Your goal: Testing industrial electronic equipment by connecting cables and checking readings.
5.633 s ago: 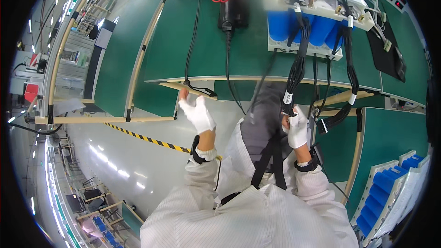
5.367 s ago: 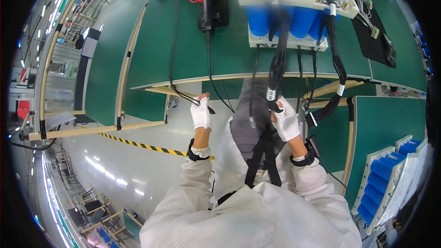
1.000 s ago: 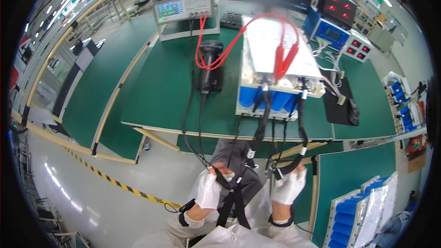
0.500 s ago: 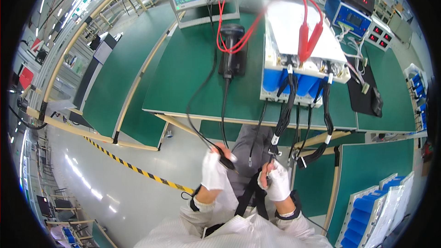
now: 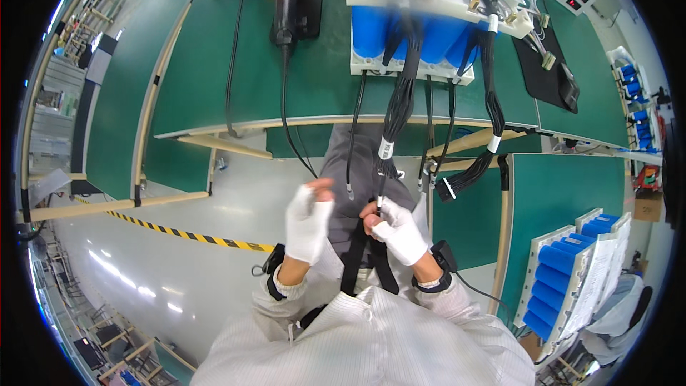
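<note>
White-gloved right hand (image 5: 399, 234): fingers pinching thin black wire (image 5: 381, 186); left hand (image 5: 309, 223): fingers bent, grip unclear. Steady, light hold should avoid tugging cable bundle (image 5: 400, 109).

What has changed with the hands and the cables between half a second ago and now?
The left hand has let go of the black cable, whose end is now farther left, at the front edge of the table. The right hand still pinches a thin black wire. The blue pack and the scanner stay on the table.

Right grip (image 5: 397, 231) pinches a thin black lead (image 5: 381, 187), left grip (image 5: 309, 223) nearby
</note>
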The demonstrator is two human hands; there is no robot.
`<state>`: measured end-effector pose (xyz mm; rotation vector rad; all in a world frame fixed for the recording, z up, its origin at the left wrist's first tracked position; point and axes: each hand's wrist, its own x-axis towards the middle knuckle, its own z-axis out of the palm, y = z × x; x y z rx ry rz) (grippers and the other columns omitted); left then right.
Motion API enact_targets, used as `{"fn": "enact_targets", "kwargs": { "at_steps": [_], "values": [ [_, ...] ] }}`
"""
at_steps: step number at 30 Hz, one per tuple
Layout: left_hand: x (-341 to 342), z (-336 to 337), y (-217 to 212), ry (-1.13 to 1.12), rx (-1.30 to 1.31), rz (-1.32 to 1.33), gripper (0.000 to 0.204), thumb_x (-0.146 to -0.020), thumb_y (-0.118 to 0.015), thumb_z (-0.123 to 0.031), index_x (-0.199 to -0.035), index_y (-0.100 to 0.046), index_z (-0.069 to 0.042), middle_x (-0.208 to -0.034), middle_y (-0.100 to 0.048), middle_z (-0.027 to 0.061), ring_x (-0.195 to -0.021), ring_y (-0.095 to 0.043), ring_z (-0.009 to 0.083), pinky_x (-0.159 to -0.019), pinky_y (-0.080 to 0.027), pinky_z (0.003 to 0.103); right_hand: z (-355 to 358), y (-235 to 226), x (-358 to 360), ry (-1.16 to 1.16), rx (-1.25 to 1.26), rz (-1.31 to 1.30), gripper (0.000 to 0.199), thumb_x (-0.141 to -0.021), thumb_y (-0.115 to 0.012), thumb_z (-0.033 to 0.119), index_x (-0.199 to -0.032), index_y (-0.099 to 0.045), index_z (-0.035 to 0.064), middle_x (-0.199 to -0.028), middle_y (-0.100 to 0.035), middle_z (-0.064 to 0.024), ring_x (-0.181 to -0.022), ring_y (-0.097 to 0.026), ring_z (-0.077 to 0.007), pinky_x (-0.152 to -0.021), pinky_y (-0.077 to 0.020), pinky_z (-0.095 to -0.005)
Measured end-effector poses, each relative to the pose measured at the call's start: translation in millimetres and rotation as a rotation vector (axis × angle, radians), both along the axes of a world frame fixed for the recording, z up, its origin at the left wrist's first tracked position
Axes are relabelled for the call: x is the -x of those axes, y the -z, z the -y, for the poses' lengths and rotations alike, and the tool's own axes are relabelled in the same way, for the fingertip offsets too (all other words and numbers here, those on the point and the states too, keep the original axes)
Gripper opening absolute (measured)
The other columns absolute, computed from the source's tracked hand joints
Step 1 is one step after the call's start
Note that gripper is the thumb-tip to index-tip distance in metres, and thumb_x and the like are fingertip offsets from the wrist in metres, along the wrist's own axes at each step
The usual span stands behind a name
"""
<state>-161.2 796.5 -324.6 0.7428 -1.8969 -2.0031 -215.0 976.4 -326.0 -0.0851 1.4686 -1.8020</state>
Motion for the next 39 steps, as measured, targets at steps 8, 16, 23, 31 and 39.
{"fn": "enact_targets", "kwargs": {
  "at_steps": [8,16,23,31,39],
  "values": [
    [39.3,-40.2,-13.6,0.469,0.231,0.171,0.016,-0.087,-0.063,-0.017,-0.091,-0.064,-0.001,-0.067,-0.063,0.0052,-0.058,-0.059,0.0102,-0.052,-0.045,0.026,-9.5,27.4,-14.0,-0.020,-0.213,-0.532,0.028,-0.078,-0.058,0.002,-0.106,-0.055,-0.0005,-0.082,-0.058,-0.0125,-0.078,-0.060,-0.0268,-0.073,-0.0472,-0.0337],
    [35.0,-37.4,-15.5,0.333,-0.180,0.257,0.016,-0.089,-0.063,-0.014,-0.088,-0.060,0.002,-0.070,-0.059,0.0011,-0.065,-0.060,0.0071,-0.051,-0.044,0.022,-12.5,8.6,-18.5,-0.044,-0.098,-0.233,0.052,-0.087,-0.038,-0.013,-0.135,-0.035,0.0042,-0.116,-0.054,-0.0120,-0.091,-0.058,-0.0145,-0.079,-0.0473,-0.0254],
    [33.3,-41.6,-8.0,0.368,-0.046,0.171,0.011,-0.089,-0.063,-0.009,-0.090,-0.061,0.002,-0.075,-0.065,0.0050,-0.067,-0.061,0.0082,-0.056,-0.049,0.022,-3.6,2.0,-7.8,-0.050,-0.153,-0.396,0.075,-0.082,-0.047,-0.016,-0.146,-0.015,0.0088,-0.129,-0.046,-0.0151,-0.108,-0.053,-0.0186,-0.084,-0.0442,-0.0255],
    [40.5,-40.6,-33.3,0.412,0.088,0.308,0.019,-0.086,-0.066,-0.017,-0.085,-0.060,0.002,-0.064,-0.061,0.0039,-0.057,-0.055,0.0073,-0.051,-0.043,0.025,-1.2,-6.3,-2.6,-0.018,-0.209,-0.293,0.082,-0.077,-0.045,-0.022,-0.147,-0.015,0.0093,-0.125,-0.047,-0.0109,-0.112,-0.051,-0.0161,-0.091,-0.0420,-0.0260],
    [42.7,-34.3,-25.6,0.258,-0.241,0.230,0.013,-0.088,-0.062,-0.009,-0.086,-0.054,0.001,-0.069,-0.058,0.0021,-0.059,-0.052,0.0075,-0.053,-0.040,0.022,-2.7,-3.1,-5.3,0.188,-0.094,-0.105,0.045,-0.086,-0.063,-0.002,-0.126,-0.042,-0.0019,-0.097,-0.062,-0.0106,-0.082,-0.063,-0.0148,-0.073,-0.0497,-0.0246]
  ]
}}
